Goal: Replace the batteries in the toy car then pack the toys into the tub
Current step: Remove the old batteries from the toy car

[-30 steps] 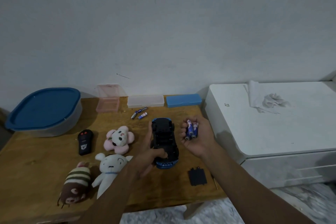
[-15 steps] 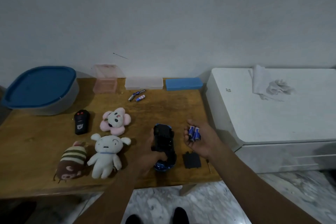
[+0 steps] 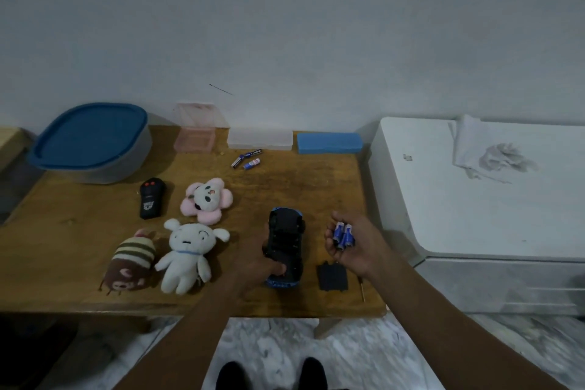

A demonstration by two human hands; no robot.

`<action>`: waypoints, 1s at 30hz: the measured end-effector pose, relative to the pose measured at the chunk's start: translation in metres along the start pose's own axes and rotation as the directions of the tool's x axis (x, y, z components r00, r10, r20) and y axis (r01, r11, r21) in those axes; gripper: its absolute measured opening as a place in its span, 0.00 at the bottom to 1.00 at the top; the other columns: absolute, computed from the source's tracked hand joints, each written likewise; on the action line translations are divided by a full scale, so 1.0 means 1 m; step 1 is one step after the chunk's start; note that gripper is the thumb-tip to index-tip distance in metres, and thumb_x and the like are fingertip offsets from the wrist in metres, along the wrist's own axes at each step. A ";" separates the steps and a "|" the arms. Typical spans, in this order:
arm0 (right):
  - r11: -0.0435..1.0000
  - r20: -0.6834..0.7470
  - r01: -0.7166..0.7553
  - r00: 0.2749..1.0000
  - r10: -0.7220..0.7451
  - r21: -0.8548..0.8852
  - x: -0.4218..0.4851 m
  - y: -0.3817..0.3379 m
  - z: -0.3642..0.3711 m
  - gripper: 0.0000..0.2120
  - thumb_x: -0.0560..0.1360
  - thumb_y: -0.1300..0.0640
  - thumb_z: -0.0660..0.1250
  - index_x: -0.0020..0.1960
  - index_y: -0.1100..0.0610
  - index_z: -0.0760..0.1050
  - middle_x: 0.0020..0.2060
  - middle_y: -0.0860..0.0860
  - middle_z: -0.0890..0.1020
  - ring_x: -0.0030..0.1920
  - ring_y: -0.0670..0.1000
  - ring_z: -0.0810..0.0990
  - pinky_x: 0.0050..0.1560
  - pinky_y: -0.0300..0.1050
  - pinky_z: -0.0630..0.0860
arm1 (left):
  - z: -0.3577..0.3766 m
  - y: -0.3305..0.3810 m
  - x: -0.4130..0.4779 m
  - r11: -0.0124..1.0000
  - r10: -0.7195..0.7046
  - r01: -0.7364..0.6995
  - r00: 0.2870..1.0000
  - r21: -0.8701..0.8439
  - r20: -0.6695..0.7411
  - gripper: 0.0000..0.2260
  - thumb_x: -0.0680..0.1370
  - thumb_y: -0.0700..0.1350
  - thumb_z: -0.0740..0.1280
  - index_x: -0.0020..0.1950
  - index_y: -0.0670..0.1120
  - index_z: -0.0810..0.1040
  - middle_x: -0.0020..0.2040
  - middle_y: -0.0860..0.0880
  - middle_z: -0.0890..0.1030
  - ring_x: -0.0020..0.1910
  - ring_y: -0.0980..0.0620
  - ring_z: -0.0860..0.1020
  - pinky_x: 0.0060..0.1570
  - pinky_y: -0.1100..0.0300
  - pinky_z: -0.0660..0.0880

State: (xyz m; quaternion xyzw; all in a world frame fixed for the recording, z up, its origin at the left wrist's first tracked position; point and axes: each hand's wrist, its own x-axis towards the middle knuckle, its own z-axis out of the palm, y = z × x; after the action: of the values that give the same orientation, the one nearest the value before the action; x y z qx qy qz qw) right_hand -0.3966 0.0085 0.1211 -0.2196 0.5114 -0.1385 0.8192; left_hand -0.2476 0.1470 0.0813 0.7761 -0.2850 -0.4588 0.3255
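Note:
The blue toy car lies upside down on the wooden table, its black underside facing up. My left hand grips the car's near end. My right hand is palm up just right of the car, cupping a few blue batteries. The black battery cover lies on the table below that hand, with a thin screwdriver beside it. Three more batteries lie near the back. The grey tub with a blue lid stands at the back left, closed.
A black remote, a pink flower plush, a white dog plush and a striped brown plush lie left of the car. Pink, clear and blue cases line the wall. A white cabinet with a cloth stands right.
The view has tilted down and back, so the table sits lower and my feet show. Both hands keep their hold; the car and batteries came slightly nearer the table's front edge.

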 end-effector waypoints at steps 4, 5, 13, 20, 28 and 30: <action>1.000 0.020 -0.007 1.000 0.007 -0.015 -0.001 -0.004 -0.003 0.04 0.74 0.59 0.67 0.44 0.61 0.75 0.33 0.55 0.77 0.34 0.50 0.77 0.31 0.42 0.76 | 0.000 -0.001 -0.003 0.995 -0.042 0.046 0.998 0.091 -0.045 0.31 0.68 0.38 0.75 0.68 0.52 0.68 0.58 0.49 0.78 0.60 0.47 0.76 0.61 0.46 0.75; 1.000 0.024 -0.004 1.000 0.004 -0.021 -0.001 -0.005 -0.003 0.04 0.74 0.59 0.67 0.44 0.61 0.75 0.33 0.55 0.77 0.34 0.50 0.77 0.32 0.42 0.76 | 0.000 0.001 -0.004 0.989 -0.048 0.056 0.997 0.135 -0.058 0.31 0.68 0.39 0.75 0.68 0.52 0.68 0.59 0.49 0.79 0.59 0.47 0.76 0.61 0.46 0.75; 0.999 0.044 -0.004 0.999 0.006 -0.046 -0.005 -0.018 -0.011 0.07 0.76 0.55 0.66 0.42 0.59 0.74 0.31 0.54 0.76 0.32 0.50 0.75 0.30 0.41 0.73 | 0.001 0.011 -0.001 0.953 -0.104 0.122 0.992 0.279 -0.076 0.35 0.69 0.40 0.75 0.71 0.50 0.63 0.64 0.47 0.76 0.61 0.47 0.75 0.61 0.50 0.75; 0.973 -0.040 0.066 0.996 -0.076 -0.220 0.005 -0.033 -0.029 0.12 0.75 0.48 0.69 0.49 0.58 0.78 0.33 0.52 0.76 0.32 0.47 0.74 0.24 0.37 0.70 | 0.001 0.036 0.008 0.896 0.197 0.003 0.893 0.444 -0.405 0.05 0.72 0.43 0.67 0.45 0.48 0.72 0.41 0.49 0.79 0.40 0.50 0.78 0.40 0.52 0.78; 0.897 -0.035 0.240 0.962 -0.271 -0.370 0.024 -0.076 -0.028 0.11 0.76 0.50 0.68 0.50 0.58 0.79 0.36 0.54 0.76 0.34 0.50 0.74 0.29 0.39 0.73 | 0.007 0.108 0.030 0.865 0.340 -0.167 0.888 0.473 -0.308 0.23 0.79 0.44 0.65 0.73 0.48 0.66 0.70 0.49 0.72 0.68 0.49 0.70 0.68 0.55 0.67; 0.863 -0.064 0.277 0.941 -0.333 -0.423 0.036 -0.088 -0.027 0.11 0.76 0.51 0.67 0.46 0.59 0.77 0.36 0.54 0.76 0.34 0.51 0.74 0.32 0.40 0.73 | 0.005 0.125 0.052 0.833 0.344 -0.164 0.901 0.528 -0.263 0.22 0.80 0.46 0.64 0.73 0.49 0.65 0.72 0.49 0.70 0.69 0.49 0.69 0.69 0.55 0.65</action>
State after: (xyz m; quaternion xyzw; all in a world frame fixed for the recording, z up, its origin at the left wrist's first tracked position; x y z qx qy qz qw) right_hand -0.4052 -0.0902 0.1273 -0.4539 0.5418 -0.1712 0.6864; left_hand -0.2480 0.0289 0.1476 0.8559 -0.4327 -0.1779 0.2204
